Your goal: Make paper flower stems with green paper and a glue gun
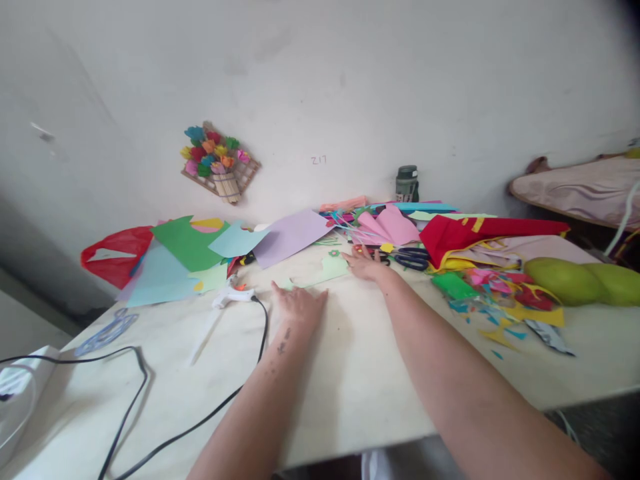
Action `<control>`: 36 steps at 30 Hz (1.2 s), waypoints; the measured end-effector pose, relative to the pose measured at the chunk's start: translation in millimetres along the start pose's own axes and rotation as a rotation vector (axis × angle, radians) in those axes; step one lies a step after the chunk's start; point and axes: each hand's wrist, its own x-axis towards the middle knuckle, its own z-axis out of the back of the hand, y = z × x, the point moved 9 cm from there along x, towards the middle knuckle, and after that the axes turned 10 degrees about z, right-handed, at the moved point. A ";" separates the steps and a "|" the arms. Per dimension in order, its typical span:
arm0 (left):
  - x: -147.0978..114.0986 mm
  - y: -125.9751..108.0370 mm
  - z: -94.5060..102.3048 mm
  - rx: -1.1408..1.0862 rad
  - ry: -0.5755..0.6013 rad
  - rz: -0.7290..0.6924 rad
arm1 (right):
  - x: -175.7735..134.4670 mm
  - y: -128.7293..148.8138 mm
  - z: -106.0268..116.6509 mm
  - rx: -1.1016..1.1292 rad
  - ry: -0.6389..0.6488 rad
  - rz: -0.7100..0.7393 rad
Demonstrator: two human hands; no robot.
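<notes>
My left hand (300, 304) lies on the table with thumb and fingers spread, at the near edge of a pale green paper piece (333, 268). Part of that paper is hidden behind the fingers. My right hand (365, 265) reaches farther out, its fingers apart, beside the paper's right end. A small green paper flower (333, 253) rests by the paper's upper edge. Close to the right fingertips are dark-handled scissors (411, 257) and a yellow paper piece (387, 247). Neither hand visibly holds anything.
A white glue gun (234, 295) with a black cord (200, 418) lies left. Coloured paper sheets (287, 237) line the wall. Paper scraps (500, 293), green rounded objects (567, 281) and red cloth (465, 239) are at right. A dark bottle (407, 185) stands behind.
</notes>
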 end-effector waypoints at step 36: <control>24.9 17.4 -3.1 -0.514 0.126 -0.080 | 9.2 10.9 12.9 0.035 -0.216 0.055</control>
